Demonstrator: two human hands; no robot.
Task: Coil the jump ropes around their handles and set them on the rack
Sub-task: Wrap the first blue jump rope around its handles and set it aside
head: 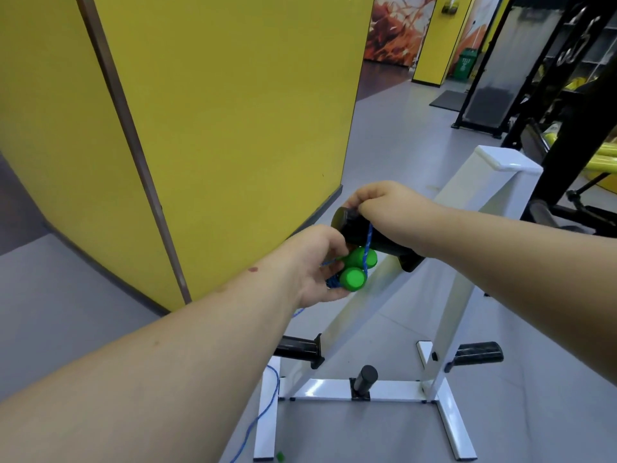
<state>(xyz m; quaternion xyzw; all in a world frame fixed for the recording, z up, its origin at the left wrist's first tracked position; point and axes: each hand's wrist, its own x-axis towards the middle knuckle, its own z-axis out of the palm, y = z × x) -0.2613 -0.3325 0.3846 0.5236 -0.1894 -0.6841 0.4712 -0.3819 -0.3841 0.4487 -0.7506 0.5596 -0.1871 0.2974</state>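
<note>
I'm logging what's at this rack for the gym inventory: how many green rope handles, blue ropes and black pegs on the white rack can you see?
Green rope handles: 2, both at the left hand
Blue rope: 1, trailing to the floor
Black pegs on the white rack: 4, the top one under the right hand
Total: 7

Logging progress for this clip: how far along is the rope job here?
Partly coiled: blue rope loops by the green handles in the left hand. The right hand works at a black peg of the white rack. A loose tail hangs to the floor.
</note>
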